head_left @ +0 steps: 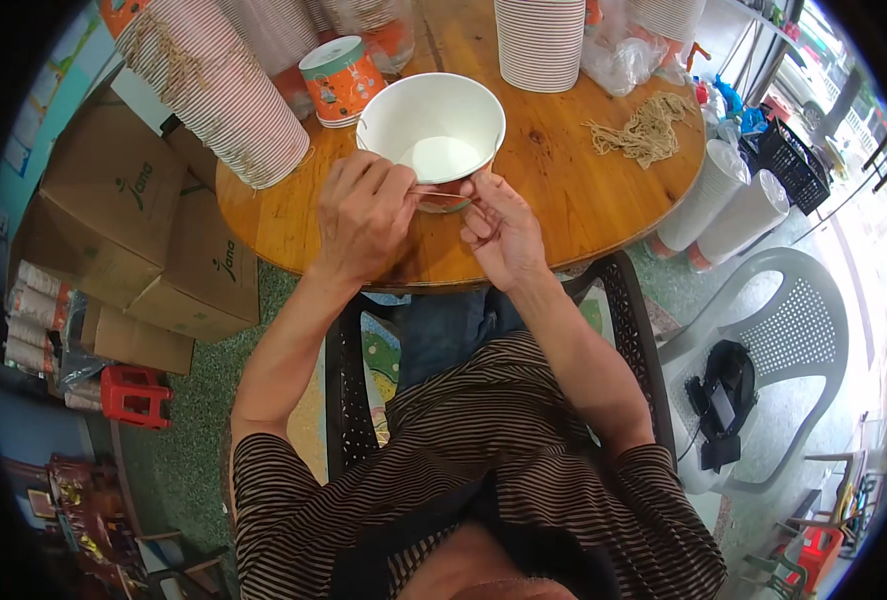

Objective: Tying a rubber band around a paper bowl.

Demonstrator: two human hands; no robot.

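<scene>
A large white paper bucket (434,115) with an orange outside stands upright near the front edge of the round wooden table (584,200). Just in front of its rim, a thin piece of string (438,194) stretches between my two hands. My left hand (364,205) pinches one end, its fingers curled beside the bucket's near left side. On the near right side, my right hand (506,228) pinches the string between thumb and forefinger close to the rim. A loose pile of tan string (649,130) lies on the table at the right.
Tall stacks of paper buckets (219,95) and a small orange and green stack (342,78) stand at the back left. Another stack (540,45) rises behind. Cardboard boxes (114,190) and a red stool (136,396) are left; a grey plastic chair (794,300) holds a black bag.
</scene>
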